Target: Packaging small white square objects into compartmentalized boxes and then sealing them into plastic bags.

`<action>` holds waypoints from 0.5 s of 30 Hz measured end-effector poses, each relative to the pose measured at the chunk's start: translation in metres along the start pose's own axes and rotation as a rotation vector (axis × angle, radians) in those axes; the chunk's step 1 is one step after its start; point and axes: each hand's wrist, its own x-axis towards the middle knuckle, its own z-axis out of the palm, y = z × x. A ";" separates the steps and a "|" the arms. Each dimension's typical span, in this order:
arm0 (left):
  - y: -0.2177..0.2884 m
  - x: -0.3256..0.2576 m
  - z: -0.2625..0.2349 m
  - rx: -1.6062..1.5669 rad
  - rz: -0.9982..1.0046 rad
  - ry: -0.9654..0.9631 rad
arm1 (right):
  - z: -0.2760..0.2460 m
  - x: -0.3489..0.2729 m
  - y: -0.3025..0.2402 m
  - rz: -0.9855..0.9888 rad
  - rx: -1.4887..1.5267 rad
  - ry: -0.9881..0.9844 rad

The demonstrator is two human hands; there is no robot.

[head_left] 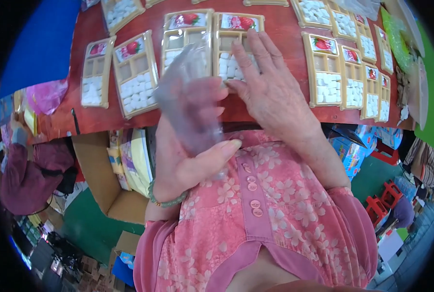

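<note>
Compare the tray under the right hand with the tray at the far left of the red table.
The cream plastic tray under the right hand lies straight and is partly covered by the right hand; the cream plastic tray at the far left lies tilted and untouched. Both hold white cubes, carry a strawberry picture label and rest on the red table.

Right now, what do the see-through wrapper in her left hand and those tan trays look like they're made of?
The wrapper looks like thin clear plastic film: glossy, crinkled, fingers show through. The trays seem moulded tan plastic, smooth, with thin compartment walls; could be stiff card.
</note>
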 end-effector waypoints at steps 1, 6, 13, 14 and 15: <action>0.000 0.000 -0.001 -0.029 -0.027 -0.045 | -0.002 -0.003 0.000 -0.004 0.014 0.002; -0.006 0.003 0.006 0.075 0.030 -0.100 | -0.044 -0.018 0.003 0.036 0.414 0.134; -0.014 0.011 0.033 0.024 -0.003 -0.254 | -0.071 -0.043 -0.002 0.199 1.308 -0.001; -0.010 0.011 0.041 0.057 -0.035 -0.224 | -0.070 -0.046 0.003 0.217 1.379 -0.035; -0.008 0.011 0.047 0.090 -0.066 -0.194 | -0.070 -0.051 0.007 0.235 1.449 -0.069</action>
